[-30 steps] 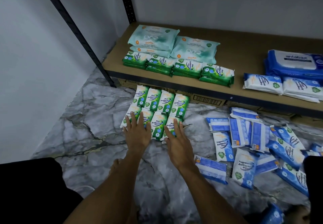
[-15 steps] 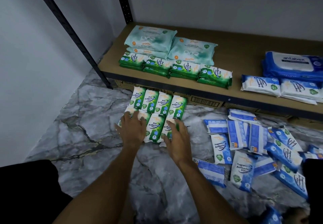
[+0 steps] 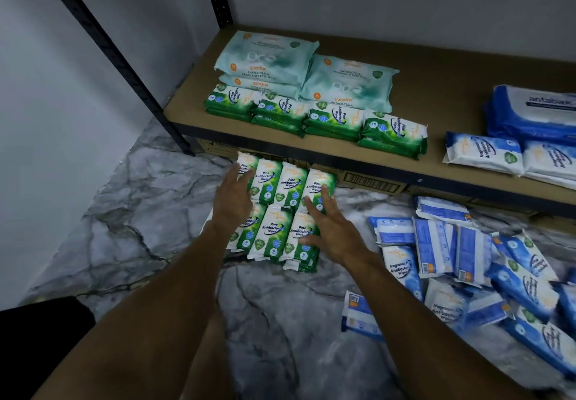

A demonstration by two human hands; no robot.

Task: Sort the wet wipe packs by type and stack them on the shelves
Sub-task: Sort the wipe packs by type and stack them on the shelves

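Note:
Several green pine wipe packs (image 3: 277, 212) lie in two rows on the marble floor below the shelf (image 3: 436, 94). My left hand (image 3: 233, 200) lies with straight fingers on the far-left pack of the back row. My right hand (image 3: 330, 225) reaches with spread fingers onto the far-right pack of that row, its thumb over a front-row pack. On the shelf, more green pine packs (image 3: 314, 119) sit stacked in a row in front of pale teal packs (image 3: 305, 69). Blue-white fragrance-free packs (image 3: 486, 153) and a large blue pack (image 3: 536, 112) sit on the shelf at right.
A loose heap of blue wipe packs (image 3: 467, 265) covers the floor at right. A cardboard box (image 3: 374, 181) sits under the shelf. Black shelf posts (image 3: 118, 56) stand at left beside a white wall. A dark garment (image 3: 40, 334) fills the lower left corner.
Both hands have slid forward from the front row of green packs to the outer packs of the back row. The camera has moved closer to the shelf.

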